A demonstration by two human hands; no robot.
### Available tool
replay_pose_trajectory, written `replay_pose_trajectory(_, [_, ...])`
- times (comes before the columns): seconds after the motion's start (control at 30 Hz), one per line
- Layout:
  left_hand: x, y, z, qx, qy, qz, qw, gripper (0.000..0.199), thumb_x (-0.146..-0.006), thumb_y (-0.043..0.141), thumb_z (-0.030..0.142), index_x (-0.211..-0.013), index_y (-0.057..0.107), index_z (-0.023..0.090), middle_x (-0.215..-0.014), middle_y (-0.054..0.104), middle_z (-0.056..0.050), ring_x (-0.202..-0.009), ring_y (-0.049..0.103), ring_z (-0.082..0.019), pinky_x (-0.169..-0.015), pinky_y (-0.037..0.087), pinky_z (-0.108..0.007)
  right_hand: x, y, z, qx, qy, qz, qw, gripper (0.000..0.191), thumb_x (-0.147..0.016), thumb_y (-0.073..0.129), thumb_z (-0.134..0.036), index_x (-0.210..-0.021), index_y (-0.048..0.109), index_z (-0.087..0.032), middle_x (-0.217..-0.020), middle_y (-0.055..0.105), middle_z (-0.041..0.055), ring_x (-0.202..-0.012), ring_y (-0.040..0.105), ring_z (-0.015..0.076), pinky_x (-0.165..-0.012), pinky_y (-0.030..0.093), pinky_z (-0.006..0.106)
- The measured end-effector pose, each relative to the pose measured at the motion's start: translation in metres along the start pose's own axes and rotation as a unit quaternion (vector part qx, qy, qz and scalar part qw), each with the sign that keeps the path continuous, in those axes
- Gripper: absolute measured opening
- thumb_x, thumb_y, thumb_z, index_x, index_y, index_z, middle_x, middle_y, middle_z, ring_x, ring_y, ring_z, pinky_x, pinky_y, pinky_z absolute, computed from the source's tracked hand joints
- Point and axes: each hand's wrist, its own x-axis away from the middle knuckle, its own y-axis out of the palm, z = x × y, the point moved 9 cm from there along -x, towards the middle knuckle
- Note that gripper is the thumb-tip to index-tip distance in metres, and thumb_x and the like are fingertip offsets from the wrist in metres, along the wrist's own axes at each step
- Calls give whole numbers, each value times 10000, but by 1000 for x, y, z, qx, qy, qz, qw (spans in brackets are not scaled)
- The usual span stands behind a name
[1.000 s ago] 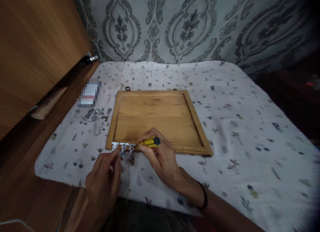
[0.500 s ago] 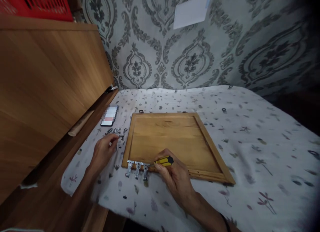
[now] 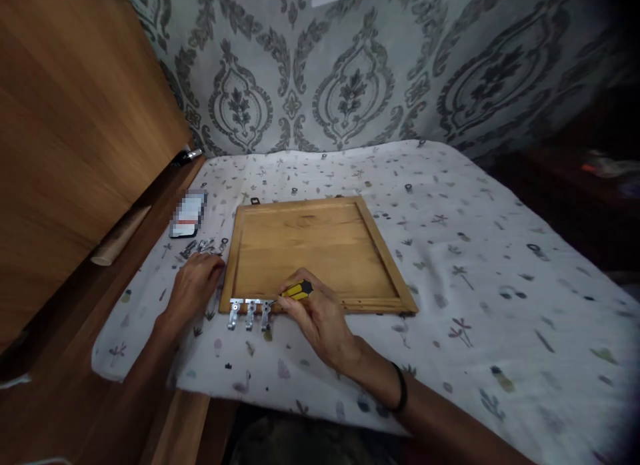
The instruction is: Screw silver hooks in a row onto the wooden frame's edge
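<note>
A framed wooden panel (image 3: 305,248) lies flat on the patterned white cloth. Three metal hinges (image 3: 251,314) sit side by side on its near edge, at the left corner. My right hand (image 3: 317,315) is closed round a yellow and black screwdriver (image 3: 297,290), whose shaft points left toward the rightmost hinge. Left of the panel, my left hand (image 3: 197,278) rests at a small pile of metal pieces (image 3: 200,246). Its fingers are bent together at the pile, and what they pinch, if anything, is too small to make out.
A phone (image 3: 189,213) lies beyond the metal pile. At the left stands a large wooden cabinet (image 3: 85,118), with a wooden rod (image 3: 121,237) along its foot. Behind the cloth (image 3: 480,305) rises a patterned wall covering (image 3: 350,71).
The view has tilted down and shifted right. My left hand has reached further over the metal pile, its fingers turned down. The screwdriver stays in my right hand beside the rightmost hinge.
</note>
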Motion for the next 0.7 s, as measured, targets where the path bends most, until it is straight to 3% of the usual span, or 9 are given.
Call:
replay_pose_trajectory(0.13, [2,-13,4,15,-10,27,999,258,-915,490,287,-923,731,196,-970,749,-115,-983,654,-304,-906,528,-453,0,1,1,3,7,-9,1000,253,-1094,488,-326,-881,560,-210,-833,614,29,-740,607,159,-665,499,285])
replay_pose_trajectory(0.23, [5,-21,19,66,-19,19,997,272,-927,533,364,-968,740,192,-948,756,-78,-820,662,-228,-732,546,-346,0,1,2,-3,14,-10,1000,251,-1091,492,-328,-884,563,-206,-832,608,26,-727,592,156,-654,487,284])
replay_pose_trajectory(0.3, [7,-18,35,187,-29,-34,981,249,-897,604,390,-934,746,188,-885,756,-51,-705,635,-180,-645,519,-292,0,1,2,-6,16,-9,1000,260,-1091,495,-343,-884,566,-204,-830,606,24,-722,589,155,-645,483,282])
replay_pose_trajectory(0.4, [9,-4,71,289,-10,-162,943,234,-897,634,384,-904,749,180,-807,743,-32,-714,661,-168,-643,516,-258,0,1,2,1,12,-4,1000,277,-1094,490,-366,-888,572,-200,-833,611,26,-734,599,155,-647,485,280])
replay_pose_trajectory(0.53, [8,8,97,310,11,-248,918,198,-887,628,326,-902,752,173,-870,763,-46,-783,686,-178,-695,528,-263,1,0,2,-9,11,0,1000,287,-1095,486,-391,-905,587,-199,-834,614,25,-750,610,158,-656,493,282])
replay_pose_trajectory(0.7, [6,24,99,290,15,-300,909,250,-904,604,361,-919,752,161,-846,732,-40,-763,647,-173,-681,494,-260,0,2,4,-25,27,-14,999,255,-1092,488,-373,-932,599,-207,-854,615,25,-770,611,164,-680,507,295])
